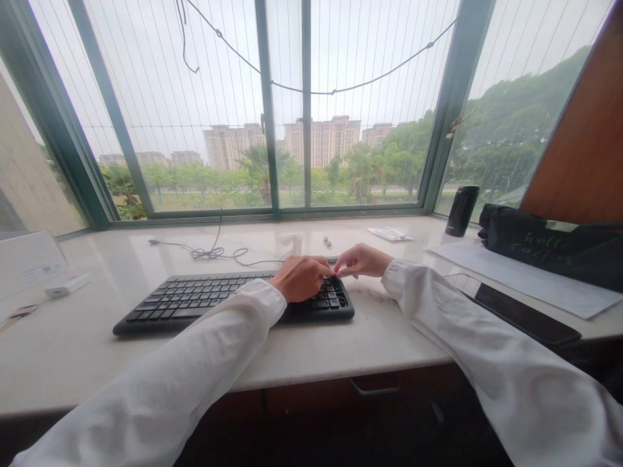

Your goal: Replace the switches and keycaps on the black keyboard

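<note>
A black keyboard (pixel 195 297) lies on the white countertop with its cable trailing off behind it. My left hand (pixel 300 279) rests over the number-pad end, fingers curled and pressed together, the tips hidden from me. From the right, my right hand (pixel 363 261) reaches to the upper right corner with thumb and forefinger pinched. The fingertips of both hands come close together at the top keys there; whatever is between them is too small or too hidden to make out. Below the fingertips, the right-hand column of keys shows dark, uneven spots.
A coiled cable (pixel 207 251), a crumpled white tissue (pixel 291 244) and a small packet (pixel 389 233) lie behind the keyboard. To the right are a phone (pixel 528 312), white paper (pixel 535 275), a black pouch (pixel 549 243) and a black cylinder (pixel 462 211). A white box (pixel 32 259) stands left.
</note>
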The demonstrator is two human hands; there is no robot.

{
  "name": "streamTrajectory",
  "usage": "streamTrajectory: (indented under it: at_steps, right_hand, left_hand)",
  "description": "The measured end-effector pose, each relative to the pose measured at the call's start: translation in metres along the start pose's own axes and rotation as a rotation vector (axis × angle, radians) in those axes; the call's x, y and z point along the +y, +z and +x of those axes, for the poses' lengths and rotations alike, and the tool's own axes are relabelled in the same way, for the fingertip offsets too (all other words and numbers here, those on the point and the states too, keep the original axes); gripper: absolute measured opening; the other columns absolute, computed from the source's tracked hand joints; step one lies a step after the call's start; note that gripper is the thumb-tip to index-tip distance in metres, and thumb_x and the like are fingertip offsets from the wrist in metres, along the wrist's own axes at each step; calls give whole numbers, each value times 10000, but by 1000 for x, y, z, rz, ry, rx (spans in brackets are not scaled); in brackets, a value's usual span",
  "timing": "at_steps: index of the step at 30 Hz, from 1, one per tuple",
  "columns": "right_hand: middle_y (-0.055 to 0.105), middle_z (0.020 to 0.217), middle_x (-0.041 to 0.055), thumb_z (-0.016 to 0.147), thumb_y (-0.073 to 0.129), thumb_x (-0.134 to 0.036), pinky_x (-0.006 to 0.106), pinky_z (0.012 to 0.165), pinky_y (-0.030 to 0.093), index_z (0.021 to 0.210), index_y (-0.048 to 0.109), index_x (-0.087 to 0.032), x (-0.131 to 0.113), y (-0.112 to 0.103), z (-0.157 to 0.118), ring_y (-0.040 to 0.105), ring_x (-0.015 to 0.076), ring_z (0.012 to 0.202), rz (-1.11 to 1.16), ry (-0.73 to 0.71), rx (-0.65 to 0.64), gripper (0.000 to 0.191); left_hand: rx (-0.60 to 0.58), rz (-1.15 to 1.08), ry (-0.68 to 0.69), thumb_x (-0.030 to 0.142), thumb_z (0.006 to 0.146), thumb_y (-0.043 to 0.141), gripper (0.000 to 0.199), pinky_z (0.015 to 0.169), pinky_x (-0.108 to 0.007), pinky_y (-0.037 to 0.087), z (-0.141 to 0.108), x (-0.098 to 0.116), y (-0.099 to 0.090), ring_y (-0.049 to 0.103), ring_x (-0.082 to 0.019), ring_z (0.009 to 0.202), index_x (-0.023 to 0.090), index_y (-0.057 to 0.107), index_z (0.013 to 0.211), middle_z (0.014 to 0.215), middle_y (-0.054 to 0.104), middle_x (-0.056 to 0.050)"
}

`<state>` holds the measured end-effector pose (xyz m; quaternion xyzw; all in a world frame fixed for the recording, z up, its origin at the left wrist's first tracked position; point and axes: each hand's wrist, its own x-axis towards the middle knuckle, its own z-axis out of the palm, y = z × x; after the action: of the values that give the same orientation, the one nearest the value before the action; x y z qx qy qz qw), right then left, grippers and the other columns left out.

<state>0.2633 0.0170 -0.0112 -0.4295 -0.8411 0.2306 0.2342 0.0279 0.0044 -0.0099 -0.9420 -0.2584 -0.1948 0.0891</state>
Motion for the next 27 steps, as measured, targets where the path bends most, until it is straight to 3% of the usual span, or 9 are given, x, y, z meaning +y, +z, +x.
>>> streamTrajectory:
  at_steps: [27]
  right_hand:
    - [564,463,-18,685,737,-517,199,482,342,930,751,-141,-6,-1,-2,523,94,463,-57,-13,-14,449]
  left_hand:
    - [0,13,-34,175,845,412,419,761,-277,497,0,2,-1,661,-184,941,334,690,1115,1142,676,41]
